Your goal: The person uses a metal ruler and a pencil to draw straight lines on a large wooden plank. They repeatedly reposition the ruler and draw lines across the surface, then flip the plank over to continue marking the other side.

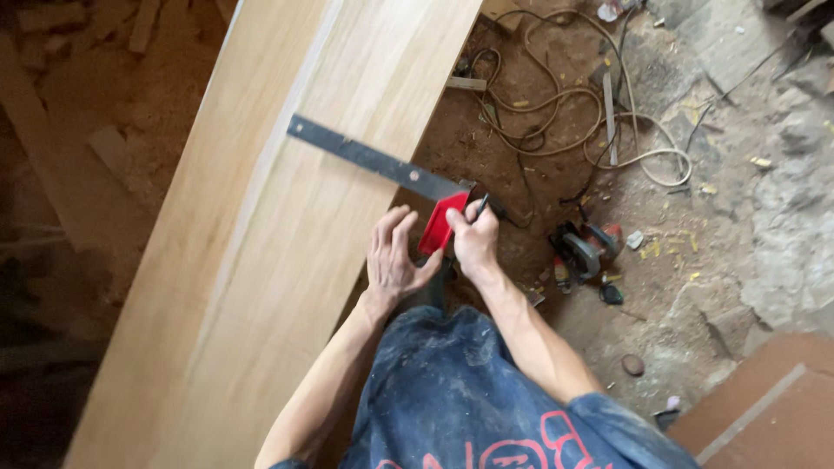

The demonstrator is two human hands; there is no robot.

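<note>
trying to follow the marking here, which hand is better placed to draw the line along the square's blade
Right, most likely. The right hand already holds a dark pencil at the near end of the metal blade, while the left hand presses the red stock against the plank edge, steadying it.

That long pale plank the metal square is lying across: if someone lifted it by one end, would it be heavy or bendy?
The plank runs past the frame at both ends and is wide, so it is probably heavy and awkward for one person. It looks thick along its left edge, so likely stiff, with slight sag at most. Its flat face suggests it slides rather than rolls; the try square might slip off.
</note>
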